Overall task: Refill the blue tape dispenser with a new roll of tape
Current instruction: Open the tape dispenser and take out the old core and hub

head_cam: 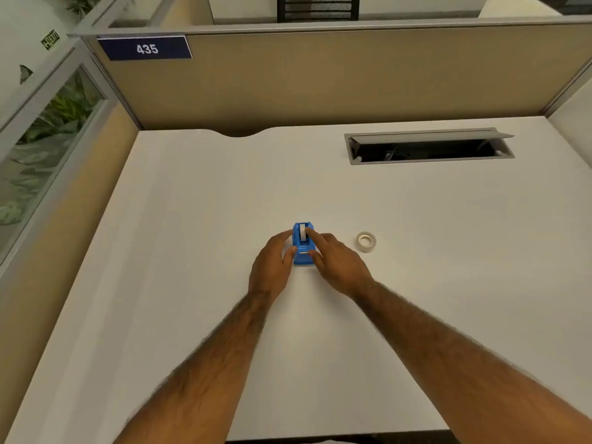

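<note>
A small blue tape dispenser (302, 251) stands on the white desk (192, 219) near its middle, with a white roll (302, 233) seated in its top. My left hand (272, 267) grips the dispenser's left side with thumb and fingers. From the right, my right hand (336, 261) reaches in; its index finger rests on the roll in the dispenser and its thumb touches the dispenser's right side. A loose roll of clear tape (366, 241) lies flat on the desk, a hand's width to the right of my right hand.
An open grey cable hatch (429, 145) is set into the desk at the back right. Beige cubicle partitions (320, 78) close off the back and left, with a blue "435" sign (145, 48) at the upper left.
</note>
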